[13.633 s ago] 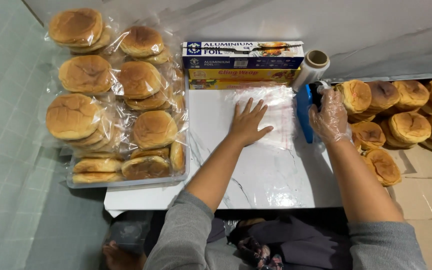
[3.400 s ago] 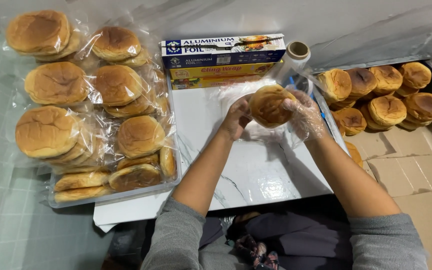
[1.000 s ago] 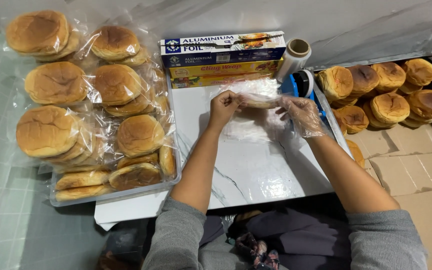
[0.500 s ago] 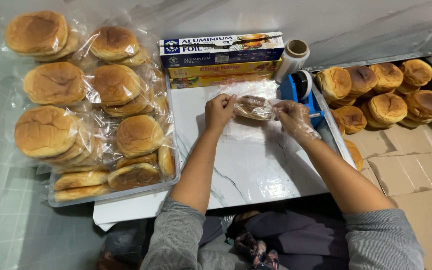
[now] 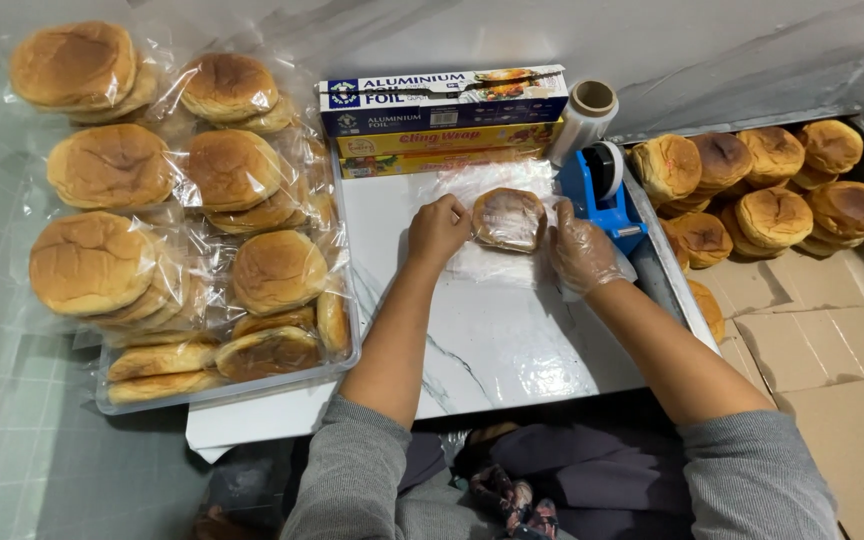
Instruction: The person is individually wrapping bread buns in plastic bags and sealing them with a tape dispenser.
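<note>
- While the wrapped bun (image 5: 509, 218) is lying on the white marble board (image 5: 492, 340) just below the foil box (image 5: 442, 98), both hands are pressing against it.
- Left hand (image 5: 438, 230), bare, is curling its fingers closed on the bun's left edge.
- Right hand (image 5: 582, 250), in a clear glove, is closing on the right edge, beside the blue tape dispenser (image 5: 600, 190).
- Tray of bagged buns (image 5: 182, 220) is sitting well left; loose buns (image 5: 772, 190) are sitting right.

— We see glossy clear cling film (image 5: 497, 262) crinkled over the bun (image 5: 509, 218), on a smooth, polished marble-look board (image 5: 492, 340).

— Right of that board, we note matt brown cardboard (image 5: 832, 340); the right hand (image 5: 582, 250) wears thin, translucent plastic.
</note>
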